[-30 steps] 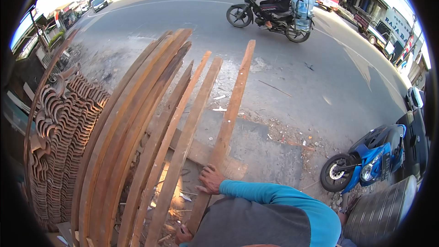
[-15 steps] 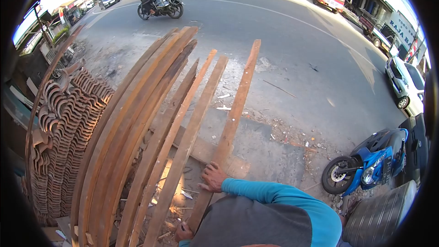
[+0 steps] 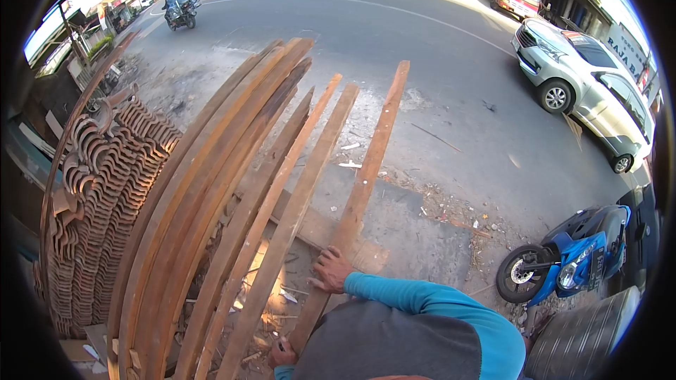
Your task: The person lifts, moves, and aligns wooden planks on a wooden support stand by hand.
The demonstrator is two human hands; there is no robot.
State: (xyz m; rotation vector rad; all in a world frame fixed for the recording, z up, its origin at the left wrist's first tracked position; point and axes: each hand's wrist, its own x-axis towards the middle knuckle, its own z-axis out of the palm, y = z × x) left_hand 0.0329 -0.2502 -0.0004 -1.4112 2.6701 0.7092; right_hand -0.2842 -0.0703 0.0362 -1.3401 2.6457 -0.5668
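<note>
A long brown wooden plank [image 3: 373, 155] runs from beneath my body out toward the road. My right hand [image 3: 332, 271] lies across it, fingers curled over its left edge and thumb apart on the near side. Lower down, beside the same plank's near end, my left hand [image 3: 283, 353] has its fingers curled; a small dark spot shows at them, but I cannot make out what they hold. Just left of both hands is another plank [image 3: 310, 169], and beyond it a thin strip of wood [image 3: 292, 162]. A short flat board [image 3: 306, 222] lies crosswise under the planks.
Several more planks [image 3: 204, 190] lie side by side on the left, next to stacked curved roof tiles [image 3: 105, 197]. A blue motorcycle [image 3: 574, 260] and a ribbed metal drum [image 3: 584, 338] stand right. A silver car [image 3: 584, 84] is on the road [image 3: 422, 49] ahead.
The silver car has come further into view, moving left. The loaded motorcycle has travelled away to the upper left. My hands keep their places on and beside the plank.
</note>
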